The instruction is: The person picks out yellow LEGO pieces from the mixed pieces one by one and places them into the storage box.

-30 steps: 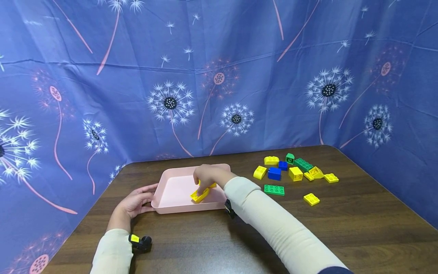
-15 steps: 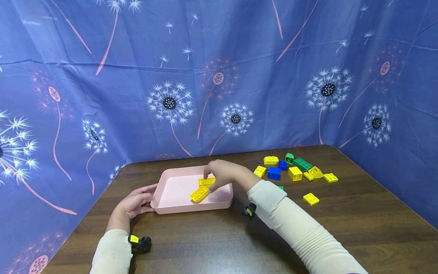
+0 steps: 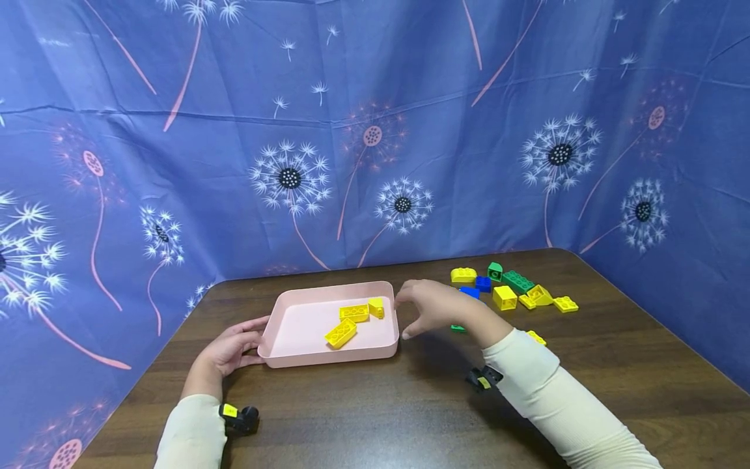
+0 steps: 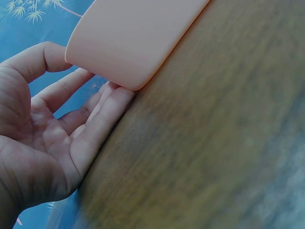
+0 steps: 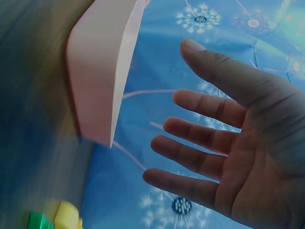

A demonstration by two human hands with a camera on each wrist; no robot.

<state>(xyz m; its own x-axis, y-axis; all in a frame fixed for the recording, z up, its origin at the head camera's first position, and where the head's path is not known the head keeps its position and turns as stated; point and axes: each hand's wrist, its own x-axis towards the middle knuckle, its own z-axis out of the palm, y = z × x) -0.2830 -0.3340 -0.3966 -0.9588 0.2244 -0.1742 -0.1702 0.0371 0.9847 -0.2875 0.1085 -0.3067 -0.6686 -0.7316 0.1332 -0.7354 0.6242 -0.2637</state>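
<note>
A shallow pink tray [image 3: 328, 359] lies on the table in the head view, with three yellow toy bricks inside. Two of these, a front brick [image 3: 341, 333] and a back brick [image 3: 354, 313], are longer; a smaller yellow brick [image 3: 376, 307] is near the right wall. My left hand [image 3: 231, 348] touches the tray's left end with extended fingers; the left wrist view shows its fingertips against the pink wall [image 4: 128, 43]. Just right of the tray, my right hand [image 3: 438, 307] hovers with spread fingers. The right wrist view shows that hand [image 5: 238, 138] holding nothing.
On the right of the wooden table [image 3: 363, 417] lie loose bricks, among them a green brick [image 3: 518, 281], a yellow brick [image 3: 504, 298] and a blue brick [image 3: 483, 283]. My right hand and arm partly cover some. A blue dandelion-print cloth [image 3: 469, 163] hangs behind.
My right hand has let go of a yellow brick in the tray and moved right, out past the tray's right wall. The left hand has stayed at the left end.
</note>
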